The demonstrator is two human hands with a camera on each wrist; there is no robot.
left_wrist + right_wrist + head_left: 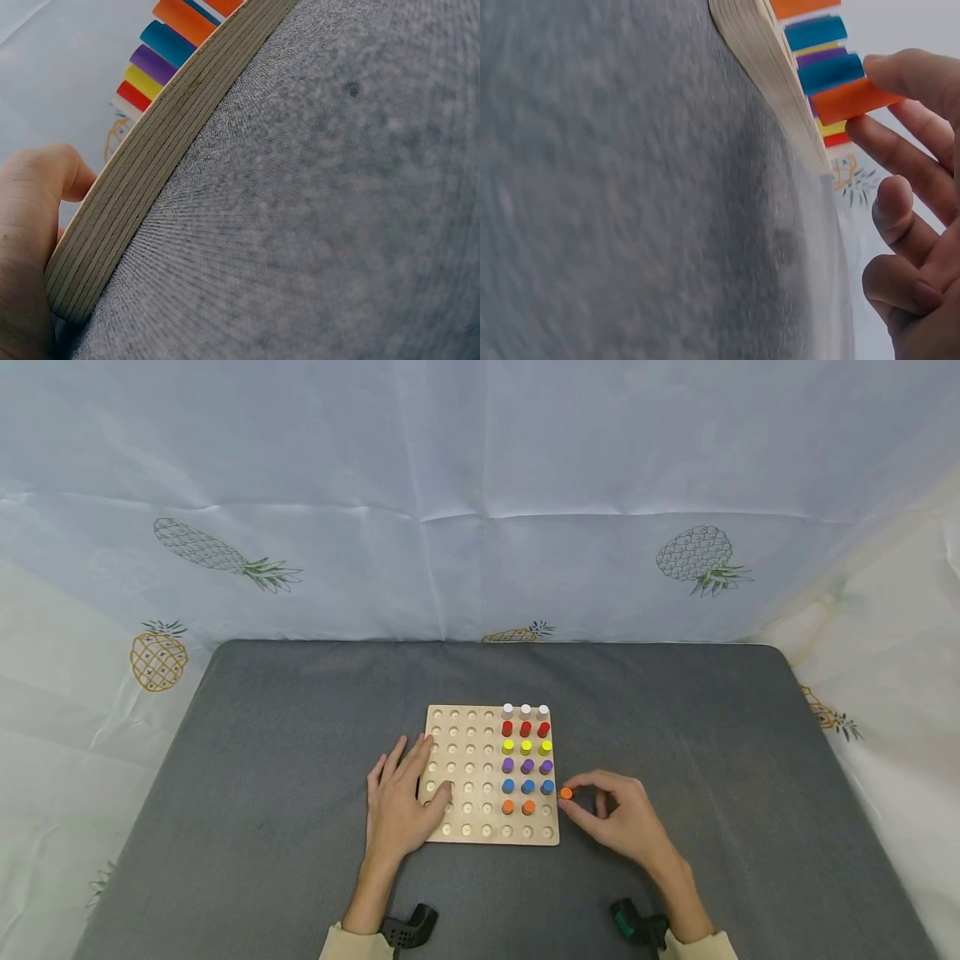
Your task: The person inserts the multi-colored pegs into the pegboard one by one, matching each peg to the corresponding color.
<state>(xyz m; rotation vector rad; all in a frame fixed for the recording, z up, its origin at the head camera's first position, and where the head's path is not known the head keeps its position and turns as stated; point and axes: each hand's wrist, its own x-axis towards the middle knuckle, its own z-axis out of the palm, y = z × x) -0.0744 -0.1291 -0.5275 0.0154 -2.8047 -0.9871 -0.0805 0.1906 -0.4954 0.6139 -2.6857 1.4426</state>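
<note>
A wooden pegboard (477,838) with rows of round holes lies on the grey table. Its three right columns carry pegs in rows of white, red, yellow, purple and blue, with two orange pegs (518,807) in the row nearest the front. My right hand (618,814) pinches another orange peg (856,100) between thumb and index finger, just off the board's right edge. My left hand (401,810) rests on the board's left edge, fingers extended and thumb over the holes. In the left wrist view, the board's layered side (150,172) shows beside that hand.
Grey cloth (300,760) covers the table around the board. A pale curtain printed with pineapples (450,568) hangs behind the table's far edge. Black devices (409,927) sit at both wrists, near the front of the view.
</note>
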